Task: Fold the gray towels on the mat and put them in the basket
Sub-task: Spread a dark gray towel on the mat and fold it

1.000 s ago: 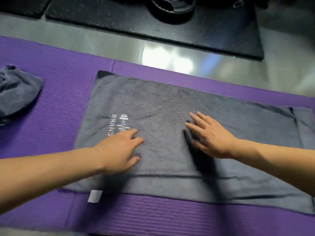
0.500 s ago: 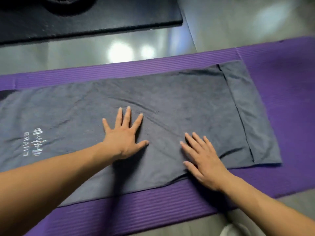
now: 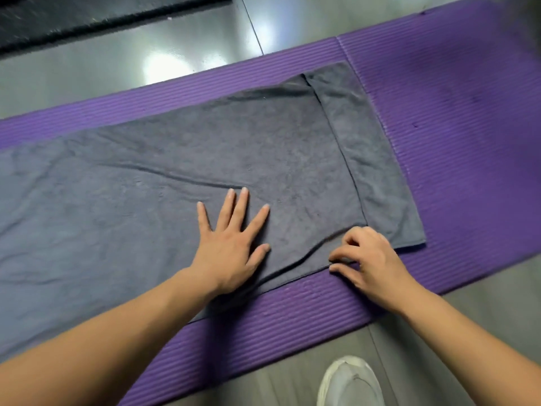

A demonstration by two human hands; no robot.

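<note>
I see a shiny gray floor (image 3: 87, 74) all around. On it lies a long purple foam mat with thin ridges (image 3: 453, 112), and it runs from the left side up to the far right corner. A big dark gray towel made of soft cloth (image 3: 146, 200) lies flat on the purple mat and covers most of its left and middle part. The towel is in two layers: the top layer stops short, so a strip of the bottom layer sticks out at the right end. A few soft wrinkles run across the top layer. Far away, at the top left, I see the edge of a black rubber floor mat (image 3: 87, 13).

Two bare arms reach in from the bottom. The left hand (image 3: 231, 244) lies flat on the towel, close to its near edge — the fingers are straight and spread wide, and they press the cloth down. The right hand (image 3: 371, 265) sits at the near right corner of the top layer. Its fingers are curled and they pinch the towel's near edge — the cloth puckers up a little there.

At the bottom, on the floor just beside the purple mat, I see the toe of a white shoe (image 3: 351, 382).
</note>
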